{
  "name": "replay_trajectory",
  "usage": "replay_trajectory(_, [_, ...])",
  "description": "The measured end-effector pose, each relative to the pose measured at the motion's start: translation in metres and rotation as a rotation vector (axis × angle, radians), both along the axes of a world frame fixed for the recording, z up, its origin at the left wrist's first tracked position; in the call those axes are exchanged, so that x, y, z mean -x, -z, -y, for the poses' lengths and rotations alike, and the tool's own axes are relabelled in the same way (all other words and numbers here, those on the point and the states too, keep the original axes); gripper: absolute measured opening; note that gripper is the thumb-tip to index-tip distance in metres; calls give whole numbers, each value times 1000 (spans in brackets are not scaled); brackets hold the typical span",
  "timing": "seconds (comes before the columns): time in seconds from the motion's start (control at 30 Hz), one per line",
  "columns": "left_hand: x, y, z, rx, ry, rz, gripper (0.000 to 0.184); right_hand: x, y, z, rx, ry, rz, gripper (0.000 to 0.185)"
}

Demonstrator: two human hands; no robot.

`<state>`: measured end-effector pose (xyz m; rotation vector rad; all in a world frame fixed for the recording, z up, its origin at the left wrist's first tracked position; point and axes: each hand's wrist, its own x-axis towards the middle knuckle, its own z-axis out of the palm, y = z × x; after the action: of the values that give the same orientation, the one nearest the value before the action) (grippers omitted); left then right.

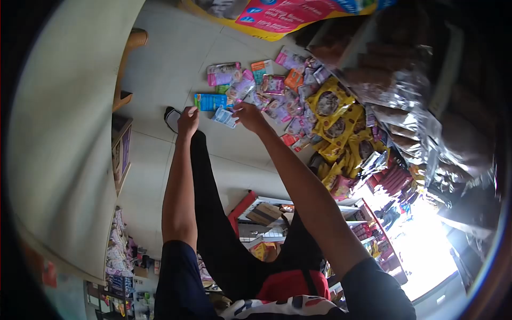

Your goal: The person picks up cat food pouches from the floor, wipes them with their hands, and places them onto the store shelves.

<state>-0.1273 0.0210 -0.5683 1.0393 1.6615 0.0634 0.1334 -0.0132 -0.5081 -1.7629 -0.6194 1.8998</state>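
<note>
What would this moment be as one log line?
left hand: at blue packet | right hand: at pale-blue packet | nearby: purple-pink packets, yellow bags

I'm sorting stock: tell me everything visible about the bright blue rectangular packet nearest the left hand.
The bright blue rectangular packet looks flat, like plastic, with a yellow-green end and unreadable print. Its long side runs across the view, by the bare left hand; whether that hand touches it is unclear.

Blue, edged with green, is shown by one pouch (212, 102); purple and white are spread over many packets (223, 74) — yellow is carried by bags (327, 102), pale grey by the floor (229, 47).
</note>
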Motion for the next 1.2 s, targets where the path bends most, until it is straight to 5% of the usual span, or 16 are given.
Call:
replay_trajectory(0.07, [-18, -7, -14, -161, 192, -36, 32, 13, 46, -3, 80, -74, 84, 26])
replay_trajectory(0.17, [-39, -20, -27, -54, 132, 126, 29, 40, 107, 10, 227, -205, 263, 27])
replay_trajectory(0.27, [-40, -45, -37, 75, 188, 128, 28, 79, 152, 18, -528, -286, 923, 25])
replay_trajectory(0.4, [-14, -32, -39, 56, 318, 126, 27, 89, 138, -12, -448, -710, 1057, 28])
replay_trajectory(0.53, [13, -32, -49, -135, 366, 159, 27, 77, 133, -8, -574, -707, 1013, 25])
replay_trajectory(0.63, [17, -71, -53, 31, 583, -5, 30, 66, 87, -5, -672, -463, 1032, 20])
replay_trajectory(0.73, [-13, -118, -44, 95, 574, 103, 36, 46, 26, 9, -433, -68, 604, 11])
replay_trajectory(0.83, [-77, -191, -32, 243, 267, 187, 44, 16, -100, 15, -391, 86, 418, 18])
replay_trajectory(0.87, [-95, -209, -30, 222, 267, 197, 44, 9, -134, 19, -411, 84, 430, 18])
replay_trajectory(0.97, [-147, -268, -11, 498, -243, 488, 50, -19, -227, 46, -540, 122, 369, 20])
replay_trajectory(1.1, [-199, -311, 38, 383, -11, 495, 49, -69, -336, 86, -730, -2, 405, 26])
replay_trajectory(1.2, [-248, -428, 76, 326, -37, 467, 51, -134, -418, 125, -506, 86, 176, 43])
